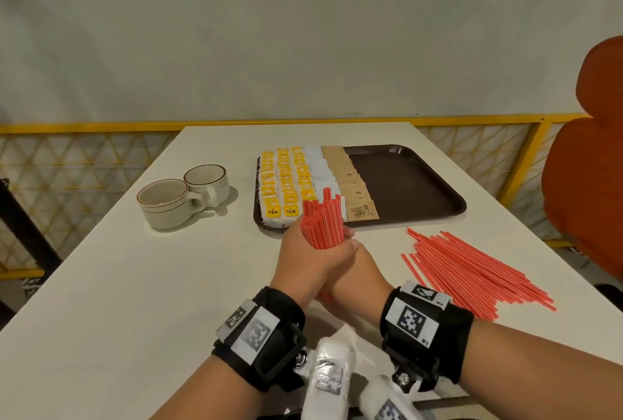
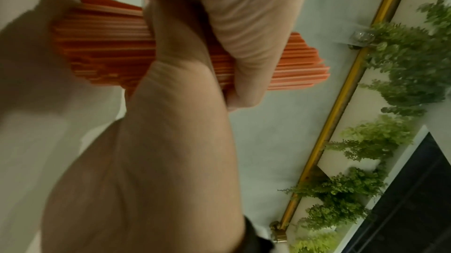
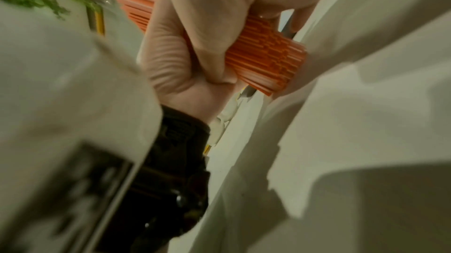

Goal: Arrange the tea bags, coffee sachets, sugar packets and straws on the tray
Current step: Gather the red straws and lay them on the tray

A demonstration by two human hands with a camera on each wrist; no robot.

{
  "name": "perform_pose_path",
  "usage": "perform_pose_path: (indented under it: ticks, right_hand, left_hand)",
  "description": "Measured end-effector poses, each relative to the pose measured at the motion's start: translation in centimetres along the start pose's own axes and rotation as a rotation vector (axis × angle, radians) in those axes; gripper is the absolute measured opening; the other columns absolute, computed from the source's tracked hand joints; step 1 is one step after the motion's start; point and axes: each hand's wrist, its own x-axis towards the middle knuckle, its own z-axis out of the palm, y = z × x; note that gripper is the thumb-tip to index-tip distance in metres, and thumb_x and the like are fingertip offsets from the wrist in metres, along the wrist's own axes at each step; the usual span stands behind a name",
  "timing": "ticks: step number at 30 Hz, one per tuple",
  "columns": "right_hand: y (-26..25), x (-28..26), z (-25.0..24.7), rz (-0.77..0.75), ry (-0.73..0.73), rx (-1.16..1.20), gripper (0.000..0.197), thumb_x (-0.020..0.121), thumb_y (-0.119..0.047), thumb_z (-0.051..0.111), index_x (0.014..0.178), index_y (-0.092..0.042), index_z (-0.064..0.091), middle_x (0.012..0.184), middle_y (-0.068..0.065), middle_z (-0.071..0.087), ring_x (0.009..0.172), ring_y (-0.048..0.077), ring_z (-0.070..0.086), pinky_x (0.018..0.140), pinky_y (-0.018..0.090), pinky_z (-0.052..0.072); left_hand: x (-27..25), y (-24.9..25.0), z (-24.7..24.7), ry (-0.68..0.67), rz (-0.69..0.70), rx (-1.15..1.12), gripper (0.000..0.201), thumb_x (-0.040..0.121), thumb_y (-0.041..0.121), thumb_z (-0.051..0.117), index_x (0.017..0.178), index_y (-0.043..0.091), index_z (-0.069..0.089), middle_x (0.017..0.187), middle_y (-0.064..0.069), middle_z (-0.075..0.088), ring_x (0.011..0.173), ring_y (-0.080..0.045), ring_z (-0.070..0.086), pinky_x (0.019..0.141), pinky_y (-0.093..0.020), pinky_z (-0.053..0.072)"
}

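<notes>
On the white table (image 1: 135,284), from the head view: both hands clasped together round an upright bundle of red straws (image 1: 323,225), left hand (image 1: 303,261) wrapped about its near side, right hand (image 1: 354,271) pressed in from the other, just in front of the brown tray (image 1: 421,183). Rows of yellow tea bags (image 1: 279,183), white packets (image 1: 320,170) and brown sachets (image 1: 350,180) filling the tray's left part, its right part bare. Loose red straws (image 1: 472,268) fanned out on the table to the right of the hands, near the tray's front edge. Two cups (image 1: 182,197) touching each other, left of the tray. An orange chair (image 1: 590,156) at the far right.

From the left wrist: fingers (image 2: 244,44) and thumb curled tight across the straw bundle (image 2: 105,48), uneven ends sticking out both sides; greenery (image 2: 390,83) along a yellow rail, blurred.

From the right wrist: a fist closed round the orange-red bundle (image 3: 268,54), ends staggered; much of the frame blurred.
</notes>
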Motion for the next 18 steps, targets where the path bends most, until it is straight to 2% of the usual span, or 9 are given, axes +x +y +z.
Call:
perform_pose_path:
  ticks: [2,5,7,9,10,12,15,17,18]
  right_hand:
    - [-0.8,-0.1,0.1,0.068,0.010,-0.236,0.026,0.077,-0.034,0.058,0.102,-0.032,0.055,0.095,-0.006,0.059,0.089,0.017,0.058,0.086,0.038,0.050]
    - [0.0,-0.5,-0.7,0.146,-0.120,-0.325,0.053,0.058,-0.051,0.064,0.106,-0.034,0.053,0.097,-0.002,0.059,0.092,0.020,0.058,0.084,0.034,0.049]
    - [-0.5,-0.9,-3.2,0.097,-0.296,-0.291,0.055,0.057,-0.044,0.070,0.108,-0.030,0.057,0.101,0.000,0.063,0.094,0.020,0.062,0.085,0.038,0.053]
    - [-1.5,-0.7,-6.6,0.011,-0.489,-0.392,0.038,0.075,-0.022,0.069,0.113,-0.023,0.062,0.110,-0.001,0.067,0.099,0.015,0.064,0.091,0.037,0.052]
    - [-2.2,-0.4,-8.4,-0.031,-0.490,-0.441,0.033,0.084,-0.012,0.061,0.116,-0.022,0.064,0.112,-0.004,0.068,0.099,0.009,0.064,0.094,0.034,0.051]
    - [-3.7,0.5,-11.7,-0.082,-0.294,-0.417,0.037,0.092,-0.003,0.046,0.117,-0.021,0.066,0.109,-0.009,0.068,0.100,0.003,0.063,0.099,0.032,0.048]
    - [-7.1,1.1,-13.5,-0.324,0.092,-0.100,0.032,0.099,-0.013,0.043,0.122,-0.022,0.063,0.117,-0.014,0.066,0.115,-0.001,0.056,0.107,0.028,0.041]
    - [-9.2,1.0,-12.9,-0.444,0.095,0.072,0.036,0.101,-0.030,0.039,0.134,-0.023,0.054,0.134,-0.010,0.057,0.129,-0.002,0.045,0.112,0.025,0.033]
    - [-10.0,1.0,-12.2,-0.446,0.014,0.004,0.044,0.100,-0.039,0.034,0.140,-0.025,0.046,0.145,-0.008,0.046,0.137,0.000,0.033,0.116,0.027,0.026]
  left_hand:
    - [0.0,-0.4,0.0,0.011,0.009,0.000,0.026,0.074,0.007,0.076,0.091,0.023,0.065,0.087,0.002,0.072,0.090,-0.014,0.067,0.089,-0.035,0.051]
    - [0.0,-0.6,-0.1,0.021,0.033,0.028,0.022,0.073,0.010,0.076,0.088,0.023,0.064,0.087,-0.002,0.069,0.086,-0.017,0.066,0.083,-0.034,0.054]
    - [0.1,-0.6,-0.2,0.013,0.044,0.051,0.021,0.073,0.008,0.075,0.087,0.019,0.064,0.083,-0.002,0.068,0.082,-0.017,0.066,0.080,-0.033,0.055]
    - [0.1,-0.5,-0.4,-0.015,0.044,0.057,0.020,0.074,0.003,0.073,0.085,0.017,0.064,0.079,-0.001,0.067,0.079,-0.016,0.066,0.077,-0.030,0.056]
    - [0.1,-0.5,-0.5,-0.025,0.053,0.051,0.020,0.074,0.002,0.072,0.085,0.017,0.064,0.079,-0.001,0.067,0.078,-0.016,0.066,0.076,-0.029,0.056]
    - [0.1,-0.5,-0.5,-0.029,0.055,0.047,0.021,0.074,0.002,0.072,0.086,0.016,0.063,0.081,-0.002,0.066,0.078,-0.015,0.065,0.074,-0.027,0.054]
    - [0.0,-0.4,-0.5,-0.031,0.038,0.015,0.022,0.075,0.004,0.073,0.087,0.018,0.063,0.081,0.000,0.067,0.080,-0.014,0.065,0.076,-0.027,0.052]
    - [-0.1,-0.2,-0.4,-0.032,0.031,0.012,0.023,0.073,0.003,0.073,0.086,0.019,0.063,0.079,0.001,0.067,0.080,-0.015,0.066,0.079,-0.030,0.053]
    - [0.0,-0.4,-0.5,-0.030,0.031,-0.005,0.024,0.072,0.003,0.074,0.087,0.019,0.063,0.079,0.001,0.067,0.080,-0.016,0.066,0.079,-0.030,0.054]
